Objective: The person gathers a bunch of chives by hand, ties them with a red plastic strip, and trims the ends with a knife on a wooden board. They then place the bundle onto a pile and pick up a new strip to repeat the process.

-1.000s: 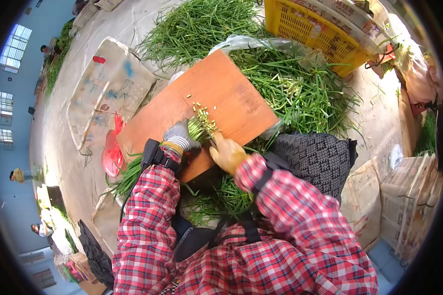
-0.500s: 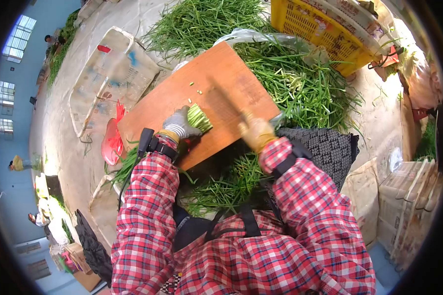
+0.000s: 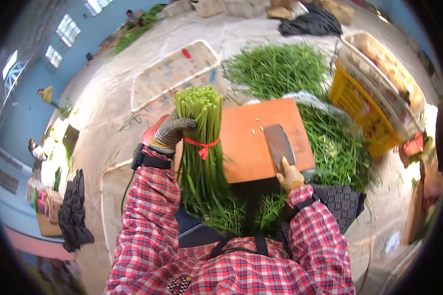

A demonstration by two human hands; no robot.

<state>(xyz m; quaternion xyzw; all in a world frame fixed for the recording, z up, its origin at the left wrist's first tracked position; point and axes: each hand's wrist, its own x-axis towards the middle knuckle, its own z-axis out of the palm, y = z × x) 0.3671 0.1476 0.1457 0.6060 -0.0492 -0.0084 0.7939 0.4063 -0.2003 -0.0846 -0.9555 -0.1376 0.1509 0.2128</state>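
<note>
My left hand (image 3: pixel 171 130), in a striped grey glove, grips a thick bundle of long green vegetable stalks (image 3: pixel 202 110). A red tie (image 3: pixel 202 146) circles the bundle, whose cut ends point up and whose leaves hang toward my lap. In my right hand (image 3: pixel 291 177), gloved in pale yellow, is the handle of a cleaver (image 3: pixel 279 143). The cleaver's broad blade lies over the right part of the orange-brown cutting board (image 3: pixel 243 142). A few small cut stalk pieces (image 3: pixel 257 125) lie on the board near the blade. Part of the board is hidden behind the bundle.
Loose greens (image 3: pixel 332 147) lie right of the board, with another heap (image 3: pixel 280 69) beyond it. A yellow crate (image 3: pixel 352 108) stands at the right and a white basket (image 3: pixel 150 88) at the back left. Dark patterned cloth (image 3: pixel 337 199) lies by my right arm. People are far left.
The bundle has gone from lying on the board to upright in my left hand, left of the board. The cleaver, blurred before, now rests lower and further right. The view has shifted.
</note>
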